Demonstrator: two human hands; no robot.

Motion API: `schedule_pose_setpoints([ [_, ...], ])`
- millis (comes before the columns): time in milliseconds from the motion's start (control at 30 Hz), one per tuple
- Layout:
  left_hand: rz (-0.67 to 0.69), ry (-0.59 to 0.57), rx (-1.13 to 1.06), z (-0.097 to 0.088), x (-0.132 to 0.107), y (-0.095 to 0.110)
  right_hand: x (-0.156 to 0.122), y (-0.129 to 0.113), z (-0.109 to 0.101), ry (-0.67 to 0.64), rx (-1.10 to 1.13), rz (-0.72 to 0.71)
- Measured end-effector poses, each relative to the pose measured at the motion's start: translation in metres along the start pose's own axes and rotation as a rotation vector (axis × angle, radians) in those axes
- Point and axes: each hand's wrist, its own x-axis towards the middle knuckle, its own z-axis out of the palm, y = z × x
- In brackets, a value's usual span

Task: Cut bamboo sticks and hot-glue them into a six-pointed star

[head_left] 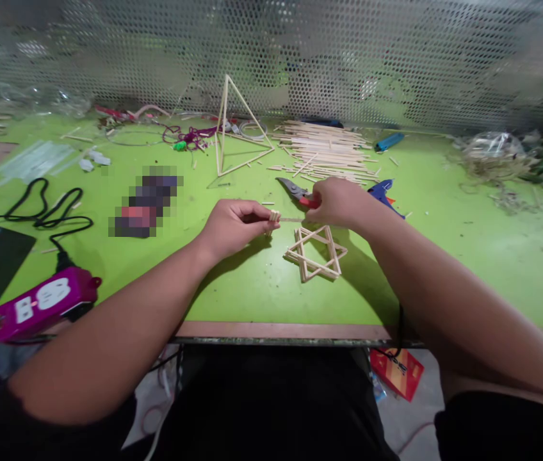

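My left hand point(235, 224) is closed around a small bundle of short wooden sticks point(275, 216), whose cut ends poke out to the right. My right hand point(336, 202) is closed too, pinching a thin stick point(293, 219) that runs toward the bundle. Just below both hands a six-pointed star of wooden sticks point(316, 253) lies flat on the green table point(444, 256). Cutting pliers with a red handle point(295, 190) lie right behind my right hand.
A stick pyramid point(237, 131) stands at the back, with a pile of long sticks point(326, 150) to its right. A blue glue gun point(384, 192) lies behind my right wrist. A magenta power strip point(43, 301) and black cables point(45, 214) are at left.
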Motion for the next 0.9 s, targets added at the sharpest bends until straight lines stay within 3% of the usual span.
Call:
schedule_pose_setpoints([
  [200, -0.01, 0.016, -0.046, 0.0, 0.0, 0.001, -0.028, 0.03, -0.012, 0.317, 0.178, 0.05],
  [267, -0.016, 0.017, -0.046, 0.001, 0.0, 0.003, -0.045, 0.037, -0.015, 0.453, 0.285, -0.002],
  [367, -0.026, 0.02, -0.026, 0.001, -0.001, 0.006, -0.069, 0.042, -0.013, 0.555, 0.421, -0.135],
  [567, -0.015, 0.018, -0.053, 0.001, -0.001, 0.005, -0.076, 0.046, -0.004, 0.575, 0.285, -0.498],
  [700, 0.012, 0.034, -0.024, 0.0, -0.002, 0.01, -0.074, 0.047, -0.003, 0.506, 0.115, -0.53],
  [900, 0.059, 0.133, 0.08, -0.009, -0.004, 0.022, -0.081, 0.048, -0.001, 0.521, -0.016, -0.566],
])
